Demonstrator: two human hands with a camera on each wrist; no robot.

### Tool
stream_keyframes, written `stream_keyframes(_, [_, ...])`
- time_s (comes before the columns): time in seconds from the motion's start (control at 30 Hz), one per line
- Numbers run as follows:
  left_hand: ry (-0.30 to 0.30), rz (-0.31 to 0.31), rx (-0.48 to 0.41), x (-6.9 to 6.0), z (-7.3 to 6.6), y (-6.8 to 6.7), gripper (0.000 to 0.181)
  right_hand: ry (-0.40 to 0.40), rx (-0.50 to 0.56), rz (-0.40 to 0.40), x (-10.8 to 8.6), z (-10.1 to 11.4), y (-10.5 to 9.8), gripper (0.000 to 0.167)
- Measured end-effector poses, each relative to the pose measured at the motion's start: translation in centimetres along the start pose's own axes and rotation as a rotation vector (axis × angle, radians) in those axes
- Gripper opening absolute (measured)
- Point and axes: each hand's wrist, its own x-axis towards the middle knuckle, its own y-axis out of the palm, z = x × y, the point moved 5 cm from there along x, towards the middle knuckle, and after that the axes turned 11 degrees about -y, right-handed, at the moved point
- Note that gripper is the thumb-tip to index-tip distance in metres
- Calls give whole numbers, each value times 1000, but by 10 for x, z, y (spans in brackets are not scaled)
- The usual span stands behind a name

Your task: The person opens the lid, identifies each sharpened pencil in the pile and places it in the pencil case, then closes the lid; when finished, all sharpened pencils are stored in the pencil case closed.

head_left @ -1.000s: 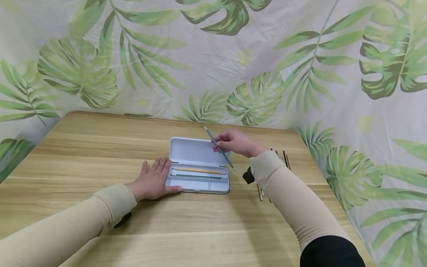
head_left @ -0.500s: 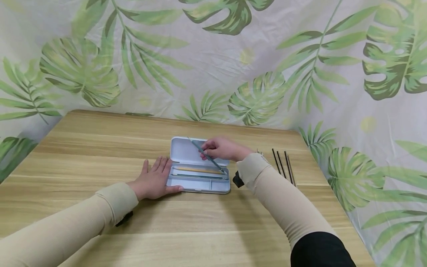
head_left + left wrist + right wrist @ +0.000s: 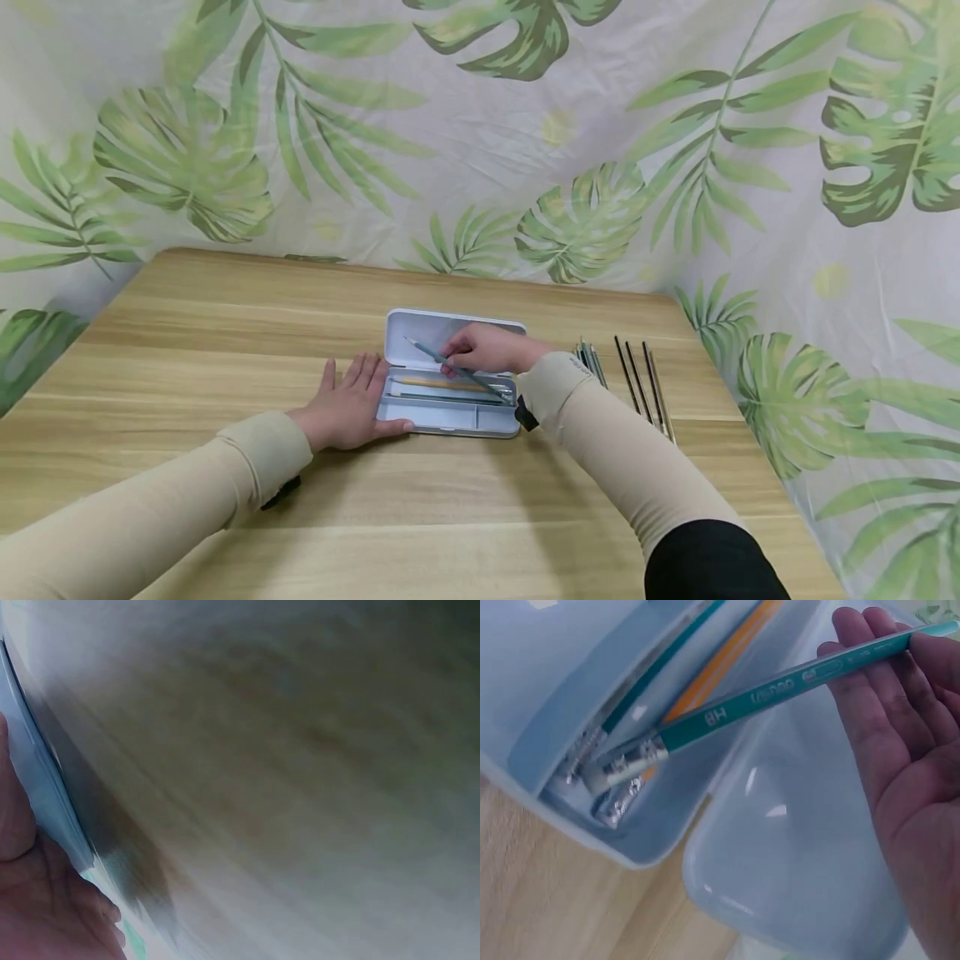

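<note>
One slim hexagonal green pencil (image 3: 780, 691), stamped HB, slanted over a smooth, round-cornered pale-blue case (image 3: 427, 414), its metal ferrule low above the rear compartment. The right hand (image 3: 483, 348) pinched it between thumb and fingers; the left hand (image 3: 345, 406) lay flat, gripping nothing, against the case. Yellow pencil (image 3: 720, 664) and second green pencil (image 3: 669, 660) occupied the compartment; slender dark sticks (image 3: 628, 375) lay on the wood-grained table (image 3: 225, 350).

Right of the pencil case (image 3: 438, 413), a sleeve (image 3: 637, 467) is hiding the lower ends of green pencils (image 3: 589, 358). Over it, the right hand (image 3: 486, 348) is covering part of the lid (image 3: 429, 330). Left of it, the left-wrist view is cutting off the left hand (image 3: 43, 900) and blurring the bench (image 3: 262, 787).
</note>
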Motion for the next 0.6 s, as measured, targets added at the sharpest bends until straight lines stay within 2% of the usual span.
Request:
stream_keyframes(0.2, [-8,8,-2,-4,-3,-2,118,0,-84,89,6,4,11,20])
stream_keyframes(0.33, [-18,16,7,-5,-6,-5,116,11,-148,118,10,6,17,20])
stream_keyframes(0.47, [-22,25,8,-7,-8,-8,114,10,-216,103,11,5,20,22])
stream_keyframes(0.6, [-20,25,-5,-8,-8,-9,114,10,-234,46,4,1,14,23])
